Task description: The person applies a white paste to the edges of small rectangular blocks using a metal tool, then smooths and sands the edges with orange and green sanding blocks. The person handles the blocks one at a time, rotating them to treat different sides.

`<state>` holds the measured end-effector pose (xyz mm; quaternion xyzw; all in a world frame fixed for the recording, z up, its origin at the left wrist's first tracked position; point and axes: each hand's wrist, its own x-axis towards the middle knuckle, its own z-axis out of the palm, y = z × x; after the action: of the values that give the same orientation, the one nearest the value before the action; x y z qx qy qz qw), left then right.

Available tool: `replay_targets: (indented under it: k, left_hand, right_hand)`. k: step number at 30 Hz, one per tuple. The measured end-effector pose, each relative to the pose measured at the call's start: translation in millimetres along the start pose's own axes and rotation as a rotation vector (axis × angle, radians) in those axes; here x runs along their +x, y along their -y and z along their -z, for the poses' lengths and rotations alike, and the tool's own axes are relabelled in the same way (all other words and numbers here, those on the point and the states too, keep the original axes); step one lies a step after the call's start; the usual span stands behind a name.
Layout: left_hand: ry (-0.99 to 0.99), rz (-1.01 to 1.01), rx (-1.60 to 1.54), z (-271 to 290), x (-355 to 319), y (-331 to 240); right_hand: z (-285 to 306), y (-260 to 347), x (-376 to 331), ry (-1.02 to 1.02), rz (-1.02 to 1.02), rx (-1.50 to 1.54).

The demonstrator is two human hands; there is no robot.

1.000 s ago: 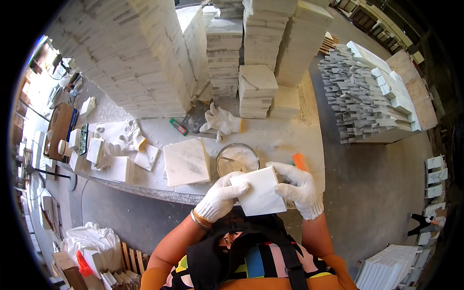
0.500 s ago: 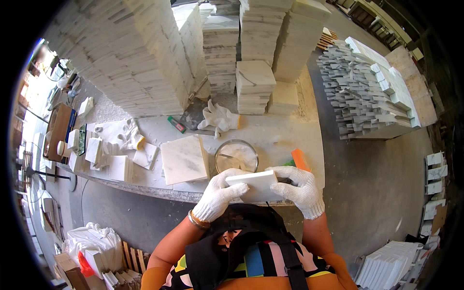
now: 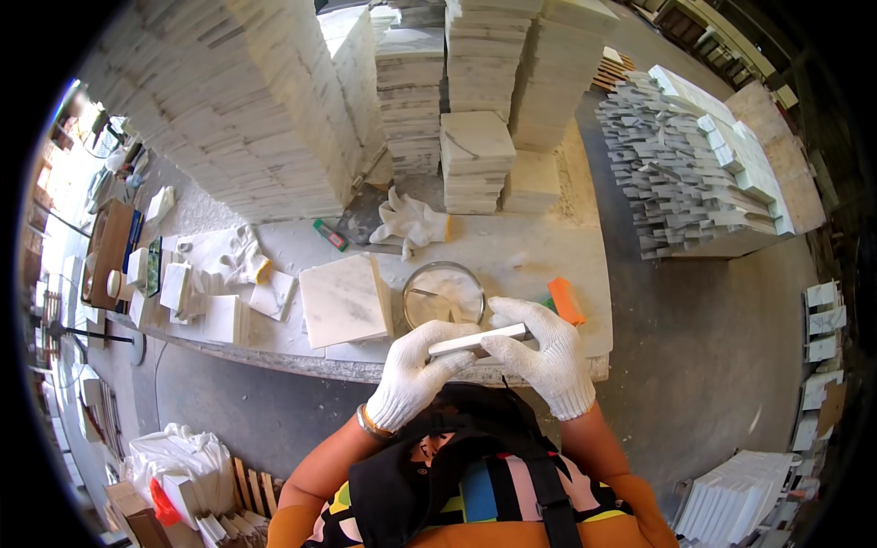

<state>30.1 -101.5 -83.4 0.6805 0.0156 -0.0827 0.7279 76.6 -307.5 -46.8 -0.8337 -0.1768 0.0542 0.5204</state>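
Note:
Between my two gloved hands I hold a white marble tile (image 3: 477, 340), its narrow edge turned up toward me. My left hand (image 3: 414, 367) is closed on the tile's left end, thumb on the near side. My right hand (image 3: 546, 354) grips the right end, with its thumb along the near side and its fingers behind. Just beyond the tile, a round metal-rimmed dish (image 3: 445, 294) with pale contents and a thin tool in it rests on the table. An orange block (image 3: 565, 301) lies beyond my right hand. Left of the dish is a small stack of square marble tiles (image 3: 343, 301).
Tall marble tile stacks (image 3: 219, 110) line the table's far side. Loose white gloves (image 3: 413, 224), a green-and-red tool (image 3: 330, 235) and small tile pieces (image 3: 226, 318) lie on the table (image 3: 539, 251). A pallet of stacked tile strips (image 3: 667, 164) stands at right.
The tile has tipped from showing its broad face to showing mostly its edge. My right hand has moved left and turned inward around it.

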Motion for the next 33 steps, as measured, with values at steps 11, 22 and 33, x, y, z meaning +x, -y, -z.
replay_targets:
  k: [11, 22, 33]
  left_hand:
    - [-0.054, 0.141, -0.171, 5, -3, -2]
    - [-0.006, 0.285, -0.654, 9, 0, 18]
    - [-0.043, 0.295, -0.658, 15, -9, 21]
  right_hand:
    - [7, -9, -2, -0.094, -0.339, 0.581]
    - [9, -3, -10, -0.035, -0.396, 0.568]
    - [0, -6, -9, 0.007, -0.426, 0.614]
